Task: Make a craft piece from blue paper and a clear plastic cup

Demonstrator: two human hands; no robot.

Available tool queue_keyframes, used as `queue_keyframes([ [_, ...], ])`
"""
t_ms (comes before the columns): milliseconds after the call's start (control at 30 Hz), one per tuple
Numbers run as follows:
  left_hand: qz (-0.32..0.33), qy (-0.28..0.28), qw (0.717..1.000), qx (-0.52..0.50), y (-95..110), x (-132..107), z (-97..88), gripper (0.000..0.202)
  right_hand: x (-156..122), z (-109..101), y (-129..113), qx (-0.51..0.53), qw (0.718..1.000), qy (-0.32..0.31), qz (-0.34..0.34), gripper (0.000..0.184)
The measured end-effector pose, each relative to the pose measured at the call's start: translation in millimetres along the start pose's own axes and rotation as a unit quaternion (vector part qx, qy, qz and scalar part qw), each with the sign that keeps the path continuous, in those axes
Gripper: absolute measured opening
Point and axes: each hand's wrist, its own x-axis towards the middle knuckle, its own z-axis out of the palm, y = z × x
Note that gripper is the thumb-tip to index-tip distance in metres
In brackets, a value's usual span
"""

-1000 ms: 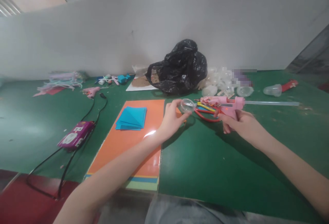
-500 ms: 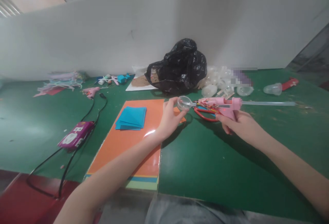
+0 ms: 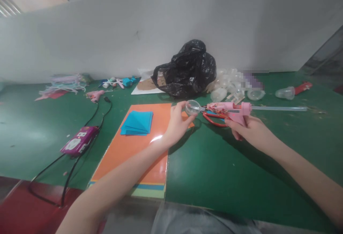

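My left hand (image 3: 178, 125) pinches a clear plastic dome (image 3: 192, 107) between its fingertips, above the table. My right hand (image 3: 249, 130) grips a pink hot glue gun (image 3: 230, 109) by its handle. A long translucent glue stick (image 3: 278, 108) sticks out of the gun's rear. The gun's metal nozzle points left and meets the dome's edge. Red-handled scissors (image 3: 213, 119) lie on the table beneath the gun, partly hidden by it.
An orange card stack (image 3: 134, 148) with folded blue paper (image 3: 136, 123) lies left of my hands. Behind stand a black plastic bag (image 3: 186, 70) and a heap of clear domes (image 3: 227, 83). A second pink glue gun (image 3: 95, 95) is cabled to a purple power strip (image 3: 79, 141).
Both hands have drifted slightly left, carrying the dome and the glue gun with them. The gun's nozzle stays at the dome's edge.
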Motion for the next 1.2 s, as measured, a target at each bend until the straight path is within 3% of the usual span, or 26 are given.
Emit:
queue_keyframes([
  [1200,0.002,0.000,1.000,0.003,-0.8,0.4,0.8,0.036,0.3,1.2,2.4,-0.004,1.000,-0.013,0.002,0.057],
])
